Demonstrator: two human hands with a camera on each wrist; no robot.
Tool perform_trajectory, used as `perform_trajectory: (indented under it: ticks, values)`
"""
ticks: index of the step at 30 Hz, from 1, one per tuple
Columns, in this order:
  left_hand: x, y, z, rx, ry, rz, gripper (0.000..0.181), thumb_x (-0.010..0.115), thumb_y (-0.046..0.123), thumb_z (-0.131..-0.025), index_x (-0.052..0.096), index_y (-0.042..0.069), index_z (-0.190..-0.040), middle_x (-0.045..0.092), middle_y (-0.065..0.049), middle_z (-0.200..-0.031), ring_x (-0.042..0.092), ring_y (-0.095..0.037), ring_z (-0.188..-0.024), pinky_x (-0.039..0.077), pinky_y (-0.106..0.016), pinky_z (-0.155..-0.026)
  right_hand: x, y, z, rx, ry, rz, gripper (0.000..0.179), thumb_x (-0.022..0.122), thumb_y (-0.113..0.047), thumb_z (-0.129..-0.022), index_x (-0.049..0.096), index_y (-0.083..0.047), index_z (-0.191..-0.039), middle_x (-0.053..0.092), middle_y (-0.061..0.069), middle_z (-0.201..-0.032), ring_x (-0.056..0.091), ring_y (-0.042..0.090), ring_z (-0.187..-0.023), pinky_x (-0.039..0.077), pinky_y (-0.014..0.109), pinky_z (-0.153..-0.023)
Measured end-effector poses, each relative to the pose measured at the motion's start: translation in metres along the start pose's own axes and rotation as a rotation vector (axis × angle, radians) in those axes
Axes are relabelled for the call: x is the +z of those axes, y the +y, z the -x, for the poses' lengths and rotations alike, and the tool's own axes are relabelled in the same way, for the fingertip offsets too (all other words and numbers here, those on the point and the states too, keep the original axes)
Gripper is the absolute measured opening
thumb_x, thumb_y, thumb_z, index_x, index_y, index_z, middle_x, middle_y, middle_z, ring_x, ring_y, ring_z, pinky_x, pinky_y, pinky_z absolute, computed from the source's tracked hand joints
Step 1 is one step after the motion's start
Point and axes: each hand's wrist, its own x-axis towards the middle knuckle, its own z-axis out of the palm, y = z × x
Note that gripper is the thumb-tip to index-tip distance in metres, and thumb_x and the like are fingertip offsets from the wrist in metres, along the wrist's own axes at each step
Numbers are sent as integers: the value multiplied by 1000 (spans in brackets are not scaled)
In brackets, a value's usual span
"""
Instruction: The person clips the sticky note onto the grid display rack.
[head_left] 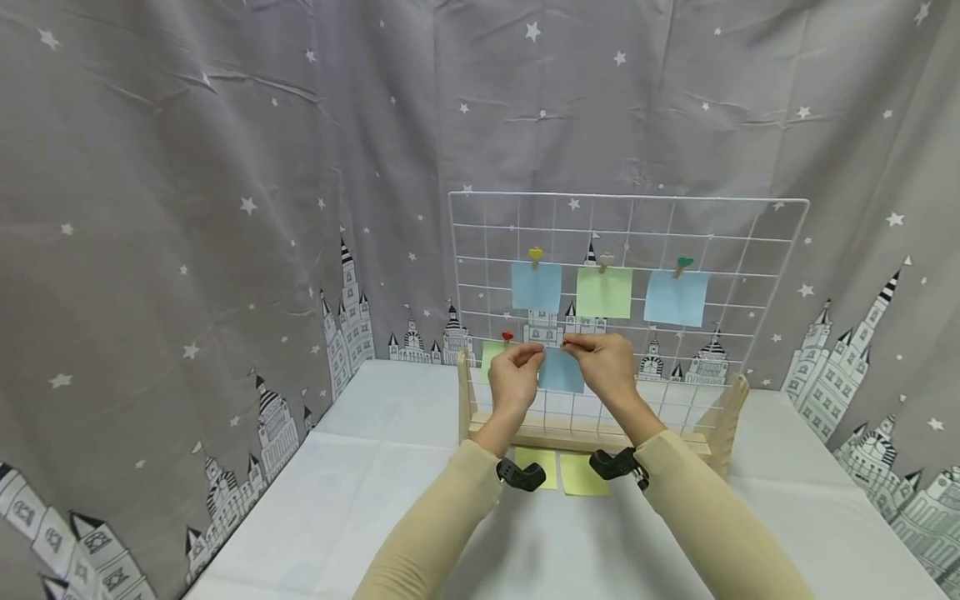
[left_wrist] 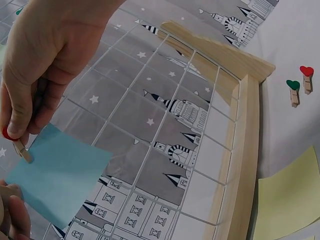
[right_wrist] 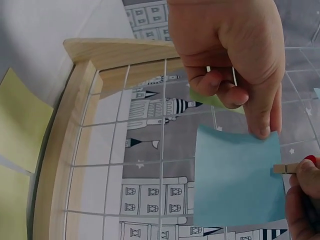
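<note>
A light-blue paper note [head_left: 562, 377] hangs against the lower part of a white wire grid [head_left: 682, 350]. My left hand [head_left: 516, 377] pinches it by its upper left corner; the right wrist view shows thumb and finger on the edge of the blue note [right_wrist: 237, 180]. In my right hand [head_left: 606, 365] is a small wooden clothespin [left_wrist: 23, 152] with a red heart, gripped between thumb and finger. Its tip lies over the note's top edge. Whether the clothespin also bites on a wire, I cannot tell.
Higher on the grid, a blue note [head_left: 536, 287], a green note [head_left: 604, 293] and another blue note [head_left: 677, 298] hang from heart clothespins. A green note [head_left: 489, 354] hangs left. Yellow notes [head_left: 583, 475] and clothespins [left_wrist: 294, 94] lie before the wooden stand [head_left: 592, 435].
</note>
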Motion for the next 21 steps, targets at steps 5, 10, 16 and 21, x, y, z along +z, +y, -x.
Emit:
perform_trajectory:
  ticks: [5,10,16,21]
  values:
    - [1,0,0,-4,-3,6,9,75,14,-95,81,17,-102,80,-1,-98,62,-11,-63,47,-22,-54,0,-3,-1,-5,-6,55,17,74,-12,-95,80,-8,-111,79,12,-105,76,31,-103,62,43,-82]
    - [2,-1,0,1,12,3,9,75,13,-95,81,15,-101,80,-2,-98,64,-15,-64,47,-21,-53,-1,-7,-2,-46,-33,108,19,72,-11,-97,79,-7,-115,79,12,-107,76,31,-101,62,42,-78]
    - [2,-2,0,9,11,5,10,75,12,-95,80,15,-102,80,-4,-101,68,-24,-69,47,-19,-52,0,-10,-2,-44,-38,146,22,70,-11,-98,78,-8,-118,79,11,-108,76,31,-101,60,40,-74]
    - [3,-3,0,1,15,17,10,74,12,-95,80,13,-103,80,-3,-100,68,-32,-69,45,-18,-50,1,-12,-1,8,-32,125,23,68,-12,-100,76,-6,-121,78,13,-110,75,32,-106,61,43,-79]
